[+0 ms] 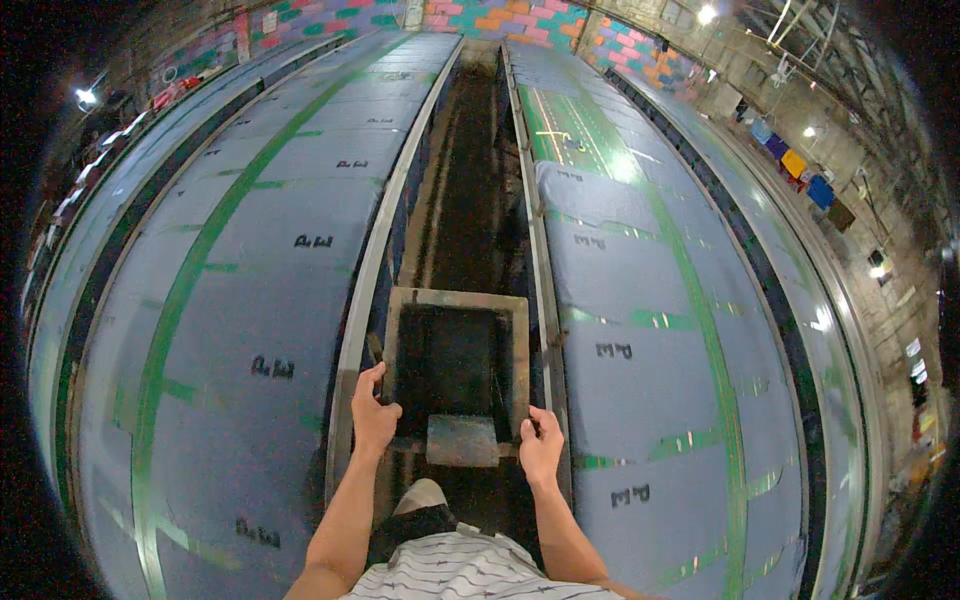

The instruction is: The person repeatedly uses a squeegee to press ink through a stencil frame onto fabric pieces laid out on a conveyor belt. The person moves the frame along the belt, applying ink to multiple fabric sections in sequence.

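A rectangular screen-printing frame with a worn, pale border and a dark middle is held in front of my body, over the aisle between two long tables. My left hand is closed at its near left side, fingers partly hidden; a short dark strip sticks up beside my fingertips, its kind unclear. At the near right corner, my right hand grips the frame with the thumb on top. A grey, block-like piece lies across the frame's near edge, between my hands.
Grey-blue fabric panels with black printed marks cover the left table and the right table, over green surfaces. Metal rails edge the narrow, dark aisle. My shoe shows below the frame. A painted brick wall stands far ahead.
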A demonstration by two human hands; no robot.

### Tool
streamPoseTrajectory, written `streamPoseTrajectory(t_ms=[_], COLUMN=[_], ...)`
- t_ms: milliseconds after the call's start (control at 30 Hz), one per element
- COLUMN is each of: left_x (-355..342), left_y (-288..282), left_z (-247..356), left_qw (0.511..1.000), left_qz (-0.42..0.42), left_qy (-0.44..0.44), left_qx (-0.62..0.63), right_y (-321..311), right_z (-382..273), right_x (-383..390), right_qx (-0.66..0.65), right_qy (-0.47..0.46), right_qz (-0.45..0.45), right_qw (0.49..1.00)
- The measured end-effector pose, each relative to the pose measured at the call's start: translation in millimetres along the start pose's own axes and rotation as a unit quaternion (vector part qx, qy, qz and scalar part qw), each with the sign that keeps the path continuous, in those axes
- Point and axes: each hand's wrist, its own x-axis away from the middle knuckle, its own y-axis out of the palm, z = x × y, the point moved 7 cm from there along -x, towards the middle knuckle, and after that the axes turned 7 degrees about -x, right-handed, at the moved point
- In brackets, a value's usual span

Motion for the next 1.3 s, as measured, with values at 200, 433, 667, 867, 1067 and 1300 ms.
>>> streamPoseTrajectory(t_ms=[200,433,667,867,1067,1300], left_x=[-160.4,-320.8,-489.5,-649.3,-782.7,-953.5], left_y=[19.3,51.6,125.8,180.3,220.4,272.2], left_z=[16.6,47.4,54.6,88.8,111.1,97.2], left_qw=[0.998,1.0,1.0,0.999,1.0,0.999], left_qz=[0.019,0.006,0.012,0.021,0.013,-0.008], left_qy=[0.05,0.019,0.023,0.035,0.013,-0.039], left_qx=[-0.021,-0.017,-0.009,-0.022,-0.013,0.025], right_y=[69.5,135.8,196.2,244.2,290.9,373.2], right_z=[-16.4,-49.9,-10.4,-2.1,5.5,37.7], right_x=[-143.6,-291.1,-469.6,-634.8,-774.5,-927.4], right_qx=[0.007,0.051,0.017,-0.015,-0.02,-0.009], right_qy=[-0.006,-0.074,-0.043,-0.023,-0.022,0.009], right_qz=[0.009,0.008,0.016,0.01,0.002,0.0], right_qw=[1.0,0.996,0.999,1.0,1.0,1.0])
